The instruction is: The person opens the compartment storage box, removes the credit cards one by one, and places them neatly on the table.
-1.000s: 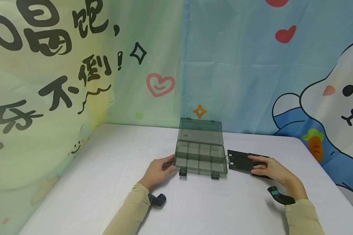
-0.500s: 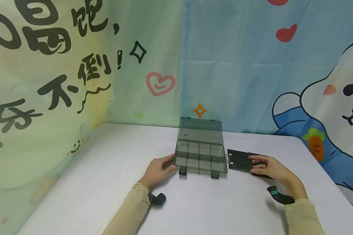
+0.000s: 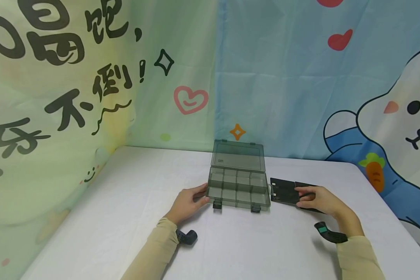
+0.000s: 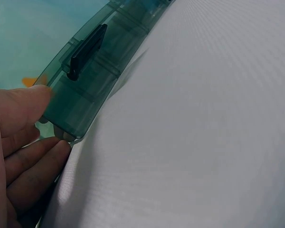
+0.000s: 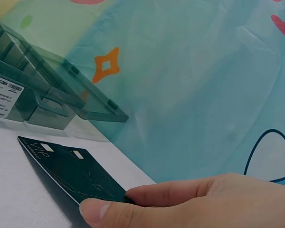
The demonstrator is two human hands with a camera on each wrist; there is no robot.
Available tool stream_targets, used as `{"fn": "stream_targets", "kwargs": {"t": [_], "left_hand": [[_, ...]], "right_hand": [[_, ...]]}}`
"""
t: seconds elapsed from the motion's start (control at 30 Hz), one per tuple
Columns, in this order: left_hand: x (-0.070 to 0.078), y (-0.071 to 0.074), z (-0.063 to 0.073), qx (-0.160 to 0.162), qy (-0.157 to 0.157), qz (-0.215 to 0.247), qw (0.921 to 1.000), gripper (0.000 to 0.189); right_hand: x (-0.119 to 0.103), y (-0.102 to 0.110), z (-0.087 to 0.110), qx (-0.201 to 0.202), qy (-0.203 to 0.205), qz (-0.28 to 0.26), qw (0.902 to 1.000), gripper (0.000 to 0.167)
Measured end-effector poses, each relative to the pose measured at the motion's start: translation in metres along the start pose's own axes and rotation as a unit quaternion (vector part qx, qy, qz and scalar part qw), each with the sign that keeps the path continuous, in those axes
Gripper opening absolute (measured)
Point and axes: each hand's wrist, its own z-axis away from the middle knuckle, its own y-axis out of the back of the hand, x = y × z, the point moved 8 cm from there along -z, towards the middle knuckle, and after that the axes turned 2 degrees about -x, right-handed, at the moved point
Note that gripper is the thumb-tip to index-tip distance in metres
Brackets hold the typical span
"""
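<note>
A smoky see-through plastic compartment box point(image 3: 231, 196) stands on the table with its lid point(image 3: 238, 155) tipped back, and its compartments look bare. My left hand point(image 3: 187, 204) grips the box's left end; the left wrist view has the thumb on the front corner and the fingers at the end wall, close to the tabletop. To the box's right, my right hand point(image 3: 318, 200) pinches a black VIP card point(image 3: 283, 190) between thumb and fingers. That card point(image 5: 71, 168) shows two small pale rectangles and slopes slightly in the right wrist view. A second black panel point(image 3: 309, 184) lies partly behind the fingers.
A white-covered table point(image 3: 154, 167) lies under everything. Behind it hangs a printed cloth backdrop point(image 3: 283, 97). Two dark latches point(image 3: 255, 208) stick out from the box's front edge. A white label point(image 5: 4, 95) is on the box's right end.
My right hand and wrist have shifted very slightly left, the black card with them. The left hand and the box hold their places.
</note>
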Motion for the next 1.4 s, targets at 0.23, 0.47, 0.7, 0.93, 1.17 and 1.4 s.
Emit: {"fn": "stream_targets", "kwargs": {"t": [0.23,0.47,0.7,0.93,1.17,1.4], "left_hand": [[-0.001,0.000,-0.001,0.002,-0.008,-0.002,1.0000,0.058],[-0.001,0.000,-0.002,0.007,-0.006,0.002,1.0000,0.057],[-0.001,0.001,-0.001,0.005,-0.008,0.002,1.0000,0.057],[-0.001,0.001,-0.001,0.006,-0.012,0.000,0.9999,0.058],[-0.003,-0.001,-0.001,0.007,-0.004,0.010,0.9999,0.056],[-0.004,-0.002,-0.001,0.008,0.000,0.008,0.9999,0.056]], "right_hand": [[-0.002,-0.001,-0.002,-0.002,0.005,0.007,1.0000,0.071],[-0.005,-0.002,-0.004,-0.005,0.015,0.025,0.9996,0.069],[-0.006,-0.003,-0.004,-0.014,0.008,0.038,0.9991,0.069],[-0.012,-0.002,-0.003,-0.021,0.010,0.039,0.9990,0.068],[-0.011,-0.004,-0.003,-0.029,0.000,0.038,0.9989,0.069],[-0.012,-0.004,-0.002,-0.033,0.007,0.041,0.9986,0.070]]}}
